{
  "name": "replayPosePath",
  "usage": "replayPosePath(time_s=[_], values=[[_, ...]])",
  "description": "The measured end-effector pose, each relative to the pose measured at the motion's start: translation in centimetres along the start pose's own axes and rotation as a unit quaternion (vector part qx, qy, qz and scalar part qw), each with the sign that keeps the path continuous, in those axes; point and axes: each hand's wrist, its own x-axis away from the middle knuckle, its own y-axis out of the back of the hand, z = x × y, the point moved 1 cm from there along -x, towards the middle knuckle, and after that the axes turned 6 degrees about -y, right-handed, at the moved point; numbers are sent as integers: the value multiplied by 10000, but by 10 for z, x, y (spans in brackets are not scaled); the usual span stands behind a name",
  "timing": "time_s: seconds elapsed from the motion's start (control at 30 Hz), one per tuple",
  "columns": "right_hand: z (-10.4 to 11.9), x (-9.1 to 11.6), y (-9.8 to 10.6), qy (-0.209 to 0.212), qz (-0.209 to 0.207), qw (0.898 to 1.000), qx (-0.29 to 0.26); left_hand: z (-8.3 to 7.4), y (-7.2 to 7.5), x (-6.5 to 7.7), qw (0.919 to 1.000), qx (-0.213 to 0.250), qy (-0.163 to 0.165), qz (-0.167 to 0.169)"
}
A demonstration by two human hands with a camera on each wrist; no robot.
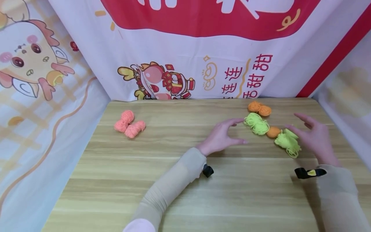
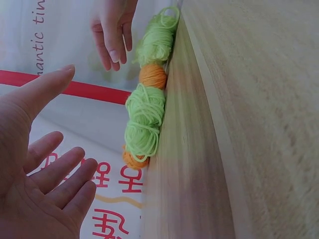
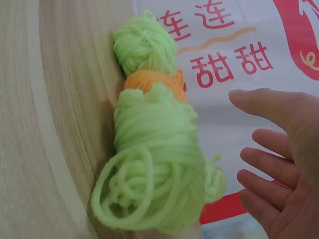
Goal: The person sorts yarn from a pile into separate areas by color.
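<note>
Stretching over the table [image 1: 116, 180] from seven and five o'clock, two beige sleeves [image 1: 174, 183] led to bare hands, with black bands [image 1: 310, 173] at the wrists. The left hand [image 1: 218, 137] hung just beyond the middle, toward twelve, thumb and fingers spread wide, holding nothing; the right hand [image 1: 316, 138], near three o'clock, was likewise wide. Between them, at two o'clock, ran a crooked row of yarn: a nearer green skein [image 1: 287, 143] beside the right hand, a single orange ball [image 1: 273, 132] touching it, then a farther green skein [image 1: 256, 124] near the left fingertips. Pink bundles [image 1: 131, 129] sat at ten o'clock. Farther back, toward one, lay paired orange balls [image 1: 264, 111]. Behind hung a white cloth [image 1: 197, 48] with red lettering [image 1: 262, 61] and a cartoon figure [image 1: 156, 79].
</note>
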Motion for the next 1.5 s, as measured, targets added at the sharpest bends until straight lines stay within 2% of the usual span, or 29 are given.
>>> replayPosePath(time_s=[0.3, 0.47, 0.6, 0.73, 1.07, 1.27, 1.5], values=[[-15, 0, 4, 73, -35, 10000, 23, 0, -1, -5, 9999, -27, 86, 77], [-23, -4, 4, 104, 23, 9998, 164, -1, -1, -11, 9999, 74, -26, 112], [-28, -7, 3, -43, 182, 9996, 213, -4, 1, -20, 9998, 24, -174, 122], [-31, -8, 1, -53, 326, 9992, 228, -6, 2, -30, 9997, -74, -188, 113], [-35, -11, -3, 57, 311, 9987, 394, -10, 1, -55, 9985, -415, -301, 176], [-36, -11, -3, 43, 397, 9986, 344, -13, -1, -68, 9978, -516, -155, 390], [-34, -7, -3, 220, 313, 9991, 194, -15, -4, -81, 9953, -806, -21, 544]])
